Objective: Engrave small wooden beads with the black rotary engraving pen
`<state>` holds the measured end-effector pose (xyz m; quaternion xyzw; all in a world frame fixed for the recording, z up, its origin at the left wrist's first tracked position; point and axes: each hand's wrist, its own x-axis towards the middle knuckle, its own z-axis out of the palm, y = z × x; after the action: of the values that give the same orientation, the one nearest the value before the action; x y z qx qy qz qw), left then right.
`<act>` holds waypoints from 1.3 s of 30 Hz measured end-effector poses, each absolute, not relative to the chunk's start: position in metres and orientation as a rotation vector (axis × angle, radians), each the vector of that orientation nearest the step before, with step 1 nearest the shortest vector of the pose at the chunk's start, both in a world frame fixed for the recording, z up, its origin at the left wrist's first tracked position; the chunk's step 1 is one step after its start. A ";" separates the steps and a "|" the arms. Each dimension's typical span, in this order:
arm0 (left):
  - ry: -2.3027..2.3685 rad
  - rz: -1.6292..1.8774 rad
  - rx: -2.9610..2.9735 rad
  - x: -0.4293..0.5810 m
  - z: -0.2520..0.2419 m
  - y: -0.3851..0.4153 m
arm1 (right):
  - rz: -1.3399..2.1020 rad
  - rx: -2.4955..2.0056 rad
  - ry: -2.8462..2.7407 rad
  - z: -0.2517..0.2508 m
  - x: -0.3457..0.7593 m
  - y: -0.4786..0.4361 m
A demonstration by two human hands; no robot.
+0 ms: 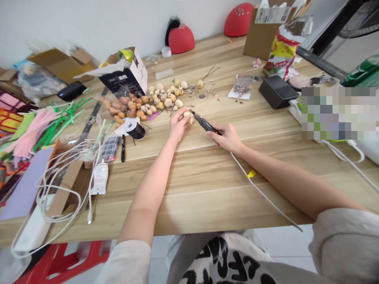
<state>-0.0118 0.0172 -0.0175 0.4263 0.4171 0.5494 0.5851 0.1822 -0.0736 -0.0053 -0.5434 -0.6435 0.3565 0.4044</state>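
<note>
Looks like craft workspace, maybe hobby workshop; can't tell if home or studio. My wood-grain table (pixel 189 205) strewn with making supplies: pink pipe cleaners (pixel 35 128), green pipe cleaners (pixel 60 123), spool of black cord (pixel 137 131), compartment box (pixel 109 148), heap of pale gourd-like pieces (pixel 168 102). Corded power tool (pixel 205 124) in my right hand (pixel 227 138). Casual room around me: plain pale wall (pixel 103 23), tiled floor (pixel 291 241), red plastic stool (pixel 57 263), open cardboard box (pixel 59 65), colourful snack-style bag (pixel 280 53).

Plain white wall (pixel 103 23), wood-grain table (pixel 189 205), red stool (pixel 53 260) low at left, pale tiled floor (pixel 290 242)
</note>
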 end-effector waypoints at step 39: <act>0.946 1.289 0.995 -0.013 -0.020 0.019 | 0.871 -1.365 -1.646 -0.006 0.181 -0.073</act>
<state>-0.0127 0.0189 -0.0205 0.4272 0.4061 0.5535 0.5884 0.1814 -0.0726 -0.0063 -0.5408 -0.6519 0.3451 0.4044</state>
